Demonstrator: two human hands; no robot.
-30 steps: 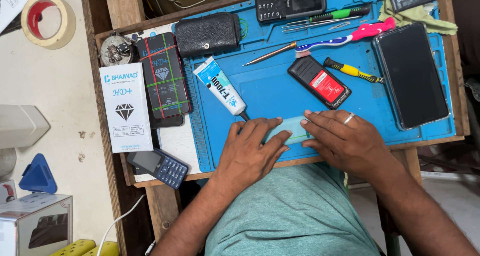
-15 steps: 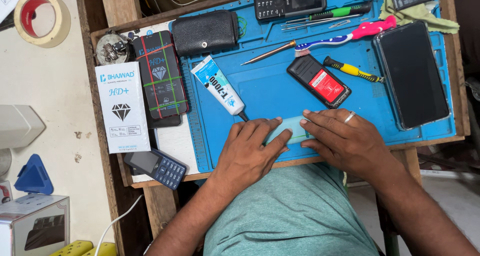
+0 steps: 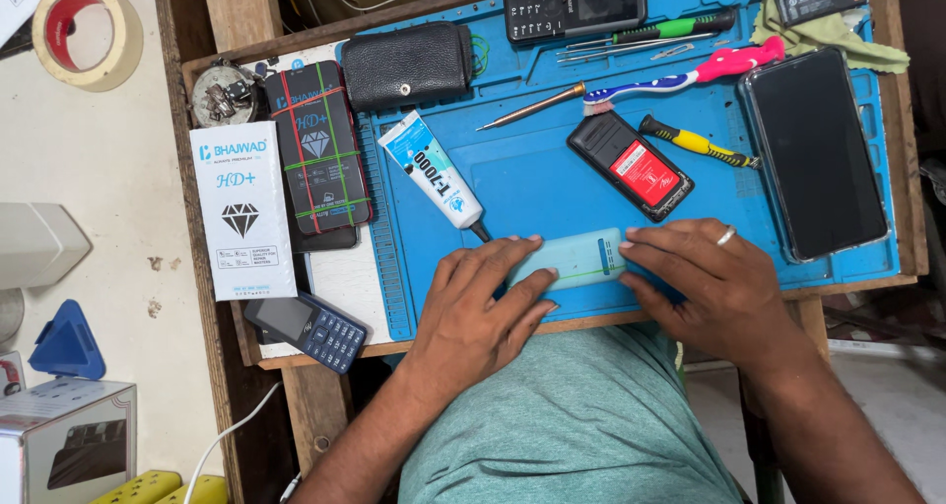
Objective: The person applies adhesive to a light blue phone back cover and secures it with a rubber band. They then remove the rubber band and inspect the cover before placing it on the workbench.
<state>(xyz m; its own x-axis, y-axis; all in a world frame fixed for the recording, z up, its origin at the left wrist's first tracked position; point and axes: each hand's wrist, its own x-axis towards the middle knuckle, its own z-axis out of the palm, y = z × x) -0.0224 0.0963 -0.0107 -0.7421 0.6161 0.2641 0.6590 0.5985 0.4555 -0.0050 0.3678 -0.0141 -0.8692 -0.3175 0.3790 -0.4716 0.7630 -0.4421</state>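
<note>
So the pale green phone piece [image 3: 574,259] is lying flat near the front edge of the blue work mat [image 3: 532,174], long axis running left to right, pretty much parallel to the bench edge and tilted up a touch at the right end. Both hands are on it, one per end. The left hand [image 3: 480,307] comes in from the lower left with fingers curled around that end: fingertips over the top edge, thumb tucked along the bottom edge. The right hand [image 3: 705,282], the one with the ring, pinches the other end the same way, fingers mostly straight and only lightly bent. Neither hand is really nearer, since the piece sits right between them, and only its middle stretch shows. It looks held rather than just touched, though I can't tell how hard. The glue tube [image 3: 435,174] lies just up and left of the left hand, nozzle pointing down toward it.
</note>
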